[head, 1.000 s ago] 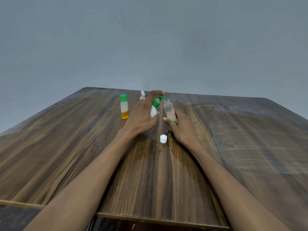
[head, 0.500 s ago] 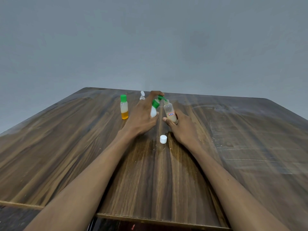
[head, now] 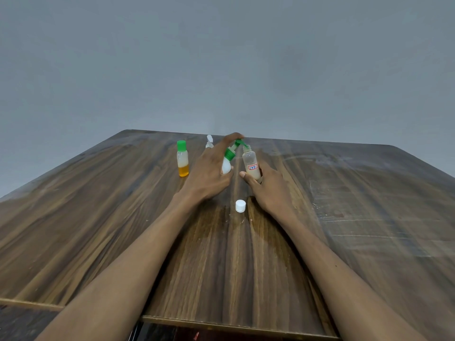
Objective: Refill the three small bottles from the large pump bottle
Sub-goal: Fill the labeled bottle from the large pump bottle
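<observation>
My left hand [head: 209, 168] grips the white pump bottle [head: 227, 166] with a green collar, a finger lying over its green pump head [head: 240, 143]. The green spout sits at the open mouth of a small clear bottle [head: 251, 163] with a red-edged label and pale liquid at its bottom. My right hand [head: 268, 190] holds that small bottle upright on the table. Its white cap [head: 240, 206] lies on the wood just in front of both hands. A small bottle with a green cap [head: 182, 158] and orange liquid stands to the left. Another small white-topped bottle [head: 209, 141] peeks out behind my left hand.
The dark wooden table [head: 98, 230] reaches to a plain grey wall. Its near edge [head: 221, 326] runs below my forearms. The right side of the tabletop shows pale scratches and smears [head: 357, 205].
</observation>
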